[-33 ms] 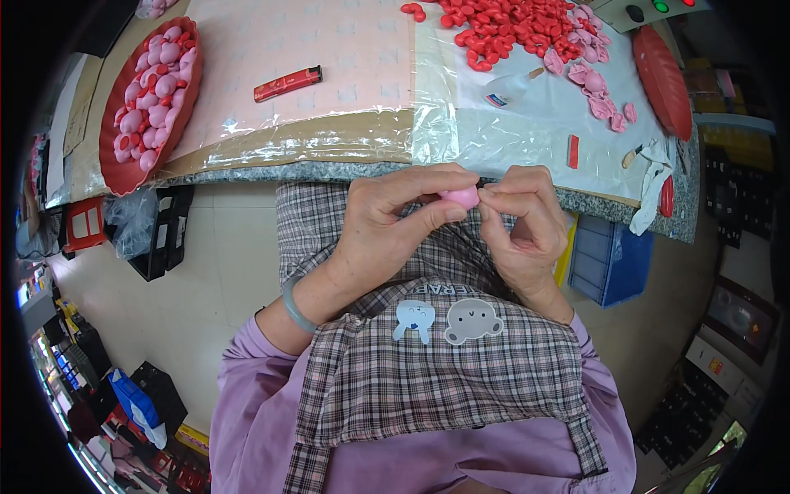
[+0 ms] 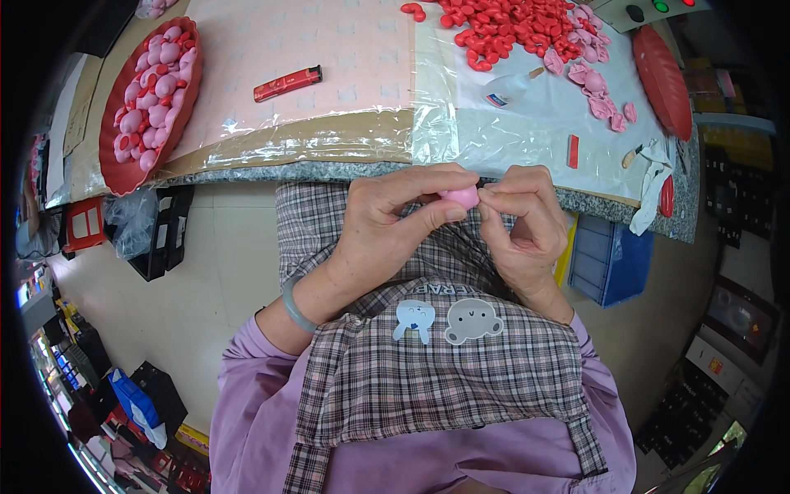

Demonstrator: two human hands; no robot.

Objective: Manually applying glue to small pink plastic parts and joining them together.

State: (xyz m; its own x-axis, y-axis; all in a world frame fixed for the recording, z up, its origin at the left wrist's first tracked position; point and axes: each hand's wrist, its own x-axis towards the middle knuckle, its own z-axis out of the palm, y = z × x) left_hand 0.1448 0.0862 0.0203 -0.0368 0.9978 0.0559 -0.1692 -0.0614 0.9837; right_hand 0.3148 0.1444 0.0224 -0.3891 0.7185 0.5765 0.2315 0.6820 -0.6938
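Observation:
Just off the table's front edge, my left hand is closed on a small, round, pink soft-looking piece, held between thumb and fingers. My right hand is pinched against the right side of that piece; what lies between its fingertips, if anything, is too small to make out. Similar pink balls with red parts fill a red scalloped tray at the left. A heap of glossy red pieces lies at the far right, with pink ruffled pieces beside it.
A red lighter lies on the plastic-covered table. Toward the right are a small clear glue bottle, a red block, a white cloth and another red tray. Under the table stands a blue crate.

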